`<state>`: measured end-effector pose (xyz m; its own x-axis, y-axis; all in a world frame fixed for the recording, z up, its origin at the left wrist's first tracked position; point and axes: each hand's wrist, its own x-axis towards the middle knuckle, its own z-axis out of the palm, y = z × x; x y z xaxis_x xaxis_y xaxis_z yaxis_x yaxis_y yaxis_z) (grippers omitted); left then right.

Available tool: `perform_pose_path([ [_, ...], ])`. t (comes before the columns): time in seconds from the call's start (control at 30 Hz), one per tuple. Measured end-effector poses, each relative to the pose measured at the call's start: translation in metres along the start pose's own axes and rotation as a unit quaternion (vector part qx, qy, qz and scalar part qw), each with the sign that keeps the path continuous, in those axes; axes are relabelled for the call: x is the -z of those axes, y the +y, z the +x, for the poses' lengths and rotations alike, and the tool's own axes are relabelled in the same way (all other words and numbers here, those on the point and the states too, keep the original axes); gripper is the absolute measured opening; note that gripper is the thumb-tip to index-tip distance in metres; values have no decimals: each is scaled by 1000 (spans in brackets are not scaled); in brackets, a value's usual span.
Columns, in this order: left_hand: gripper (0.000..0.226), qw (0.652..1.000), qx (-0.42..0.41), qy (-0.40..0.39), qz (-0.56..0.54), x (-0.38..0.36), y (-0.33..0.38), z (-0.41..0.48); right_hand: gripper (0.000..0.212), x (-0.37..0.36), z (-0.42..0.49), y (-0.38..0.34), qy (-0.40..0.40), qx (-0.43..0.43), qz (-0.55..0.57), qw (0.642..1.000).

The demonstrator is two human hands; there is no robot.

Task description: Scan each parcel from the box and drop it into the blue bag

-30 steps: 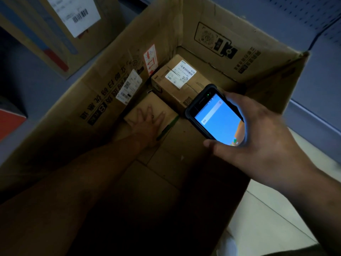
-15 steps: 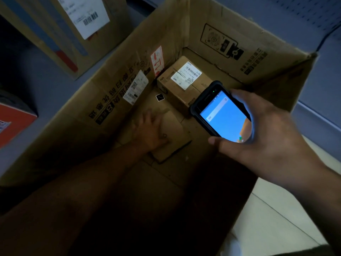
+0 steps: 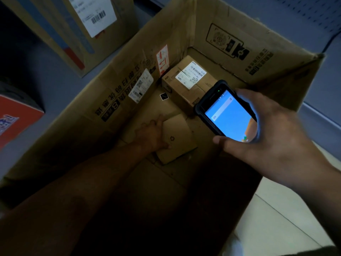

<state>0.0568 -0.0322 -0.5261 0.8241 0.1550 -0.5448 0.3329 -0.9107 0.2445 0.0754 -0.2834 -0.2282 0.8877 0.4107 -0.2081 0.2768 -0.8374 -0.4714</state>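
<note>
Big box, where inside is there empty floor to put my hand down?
The widest bare floor lies at the dim near end, between the small parcel and the near wall. A smaller patch sits along the left wall, beside the black scrap. The far corner is crowded by the labelled parcel; the scanner hides floor beneath it.

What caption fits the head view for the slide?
Left hand grips a small parcel deep in the cardboard box while the right hand holds the scanner above.
</note>
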Motion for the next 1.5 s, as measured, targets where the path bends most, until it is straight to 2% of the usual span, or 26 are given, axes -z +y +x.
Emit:
perform_pose_path([
  [0.2,132,986,-47,117,108,-7,23,-35,100,1,0,-3,8,8,5,1000],
  [0.27,126,980,-67,129,138,-6,30,-50,101,2,0,-3,10,10,4,1000],
  [0.53,86,976,-151,81,135,11,44,-105,99,12,-3,-2,27,4,14,1000],
  [0.73,76,979,-170,-3,113,25,48,-121,96,19,-6,-6,40,7,40,998],
  [0.9,73,959,-243,22,147,43,32,-115,97,25,-9,-9,64,13,51,997],
  [1.07,76,957,-214,13,194,50,6,-106,96,26,-14,-9,61,20,41,997],
  [1.23,74,967,-219,37,123,42,-4,-97,96,27,-16,-9,66,23,31,997],
  [1.37,40,981,-181,71,19,41,6,-94,97,25,-17,-5,59,20,21,998],
  [1.43,19,987,-123,89,-45,44,13,-94,96,23,-17,-4,57,20,18,998],
  [1.5,15,992,-66,80,-78,47,17,-92,95,22,-17,-4,55,24,18,998],
])
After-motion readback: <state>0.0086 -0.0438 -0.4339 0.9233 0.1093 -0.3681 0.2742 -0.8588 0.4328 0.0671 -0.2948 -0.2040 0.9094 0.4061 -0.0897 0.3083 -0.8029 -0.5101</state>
